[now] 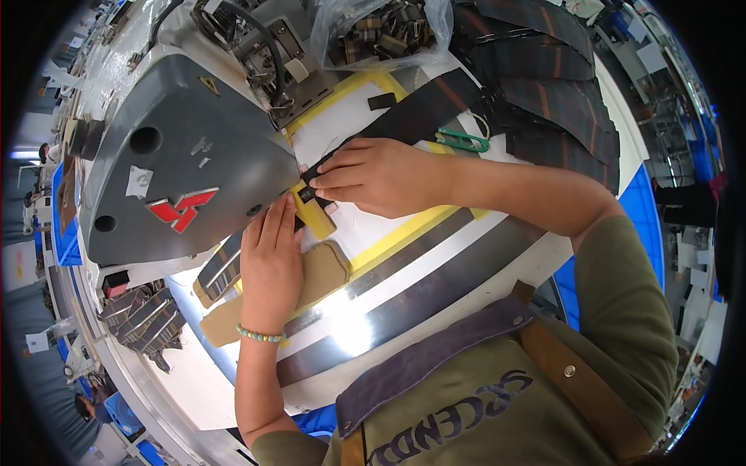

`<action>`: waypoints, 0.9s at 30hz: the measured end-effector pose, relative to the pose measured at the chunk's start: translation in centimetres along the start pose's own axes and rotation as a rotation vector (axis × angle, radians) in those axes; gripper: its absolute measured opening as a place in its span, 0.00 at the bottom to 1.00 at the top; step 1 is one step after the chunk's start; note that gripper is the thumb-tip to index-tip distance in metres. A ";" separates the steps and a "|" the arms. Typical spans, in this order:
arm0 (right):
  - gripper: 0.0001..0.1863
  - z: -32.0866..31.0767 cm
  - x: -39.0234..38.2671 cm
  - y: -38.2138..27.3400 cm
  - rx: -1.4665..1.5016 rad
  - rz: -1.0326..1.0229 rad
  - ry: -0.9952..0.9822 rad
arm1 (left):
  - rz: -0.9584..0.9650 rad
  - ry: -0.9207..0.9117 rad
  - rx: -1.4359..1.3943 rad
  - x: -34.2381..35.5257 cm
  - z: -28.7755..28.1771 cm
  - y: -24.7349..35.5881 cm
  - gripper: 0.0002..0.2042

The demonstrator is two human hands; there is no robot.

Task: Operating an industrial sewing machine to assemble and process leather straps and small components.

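Observation:
My left hand (272,260) lies with its fingers stretched out side by side, fingertips at the edge of a grey sewing machine head (179,155). Beneath and beside that hand is a tan fabric piece (322,268). My right hand (381,177) rests flat, its fingertips on the near end of a long dark striped fabric strip (427,105); its thumb is hidden. Between both sets of fingertips lies a short yellow strip (315,220). The machine head hides the needle area. Green thread snips (464,140) lie beyond my right wrist.
A clear plastic bag (318,35) of small plaid pieces stands at the back. Dark striped fabric panels (556,101) are piled at the far right. Plaid pieces (144,318) hang together at the left. Yellow tape (404,245) borders the white work surface; metal plating runs along the front.

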State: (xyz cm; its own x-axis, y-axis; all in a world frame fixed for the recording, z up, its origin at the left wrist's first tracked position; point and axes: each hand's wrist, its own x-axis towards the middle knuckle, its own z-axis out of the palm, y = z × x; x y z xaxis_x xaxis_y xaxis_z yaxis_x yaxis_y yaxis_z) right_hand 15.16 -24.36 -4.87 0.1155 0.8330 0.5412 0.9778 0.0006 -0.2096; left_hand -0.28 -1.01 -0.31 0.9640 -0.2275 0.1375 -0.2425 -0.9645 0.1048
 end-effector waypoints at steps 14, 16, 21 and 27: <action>0.20 0.7 1.7 3.2 -0.043 -0.019 0.008 | -0.105 -0.057 0.014 1.9 0.7 -2.6 0.21; 0.20 0.7 2.2 3.8 -0.069 -0.021 0.035 | -0.147 -0.073 0.018 2.1 0.9 -3.3 0.19; 0.18 0.4 2.2 4.2 -0.066 -0.059 0.109 | -0.035 0.087 -0.010 2.3 1.1 -4.2 0.13; 0.16 0.5 2.4 4.4 -0.089 -0.011 0.161 | -0.135 0.015 -0.001 2.7 1.0 -4.0 0.06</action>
State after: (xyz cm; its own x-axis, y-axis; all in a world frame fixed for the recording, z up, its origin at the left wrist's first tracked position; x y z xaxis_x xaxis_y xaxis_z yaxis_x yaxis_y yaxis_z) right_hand 19.67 -22.06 -4.91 0.1242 0.7339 0.6679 0.9899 -0.0456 -0.1340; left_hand 3.38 2.08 -1.33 0.9861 -0.0936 0.1371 -0.1109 -0.9861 0.1241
